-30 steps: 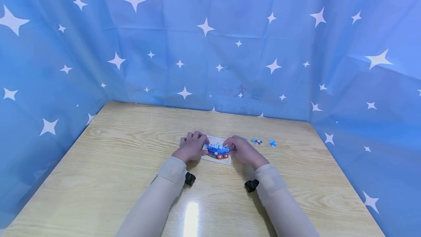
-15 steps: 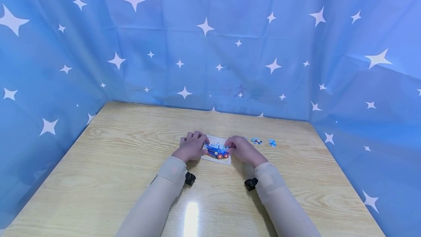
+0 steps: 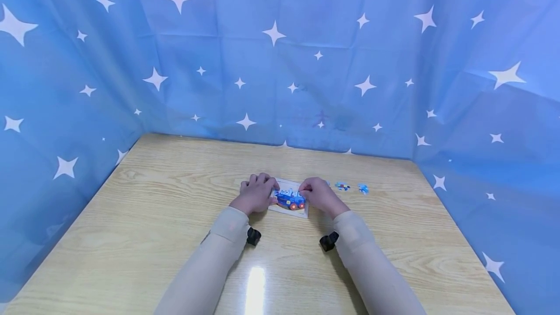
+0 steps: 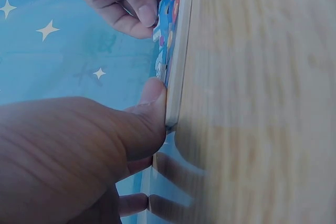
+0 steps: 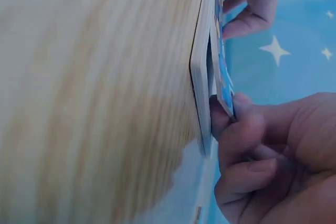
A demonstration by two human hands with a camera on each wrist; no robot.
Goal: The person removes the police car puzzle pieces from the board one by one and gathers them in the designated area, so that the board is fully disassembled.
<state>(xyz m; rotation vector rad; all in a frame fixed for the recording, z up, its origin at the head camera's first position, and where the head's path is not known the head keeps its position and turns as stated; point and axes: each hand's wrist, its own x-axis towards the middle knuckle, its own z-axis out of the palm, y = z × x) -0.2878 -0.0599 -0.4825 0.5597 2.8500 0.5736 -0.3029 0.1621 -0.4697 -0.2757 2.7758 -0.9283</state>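
A jigsaw puzzle (image 3: 288,200) shows a blue vehicle with eyes and orange wheels, lying on a pale tray (image 3: 286,213) between the hands. My left hand (image 3: 255,194) holds its left end, thumb and forefinger on the picture side and other fingers spread on the table. At the opposite end, my right hand (image 3: 321,196) pinches the puzzle's edge between thumb and fingers. In the right wrist view this end of the puzzle (image 5: 222,66) is raised, with a gap above the tray (image 5: 199,77). A fingertip of the right hand (image 5: 283,150) reaches into that gap.
Loose jigsaw pieces (image 3: 342,186) lie on the wooden table (image 3: 175,227) just beyond the right hand, with another blue piece (image 3: 363,188) farther right. A blue star-patterned curtain (image 3: 271,77) surrounds the table's back and sides. Each sleeve carries a black wrist camera (image 3: 329,241).
My right wrist has turned slightly inward and its camera has shifted left, the fingers staying at the puzzle's right edge. My left hand keeps its place.
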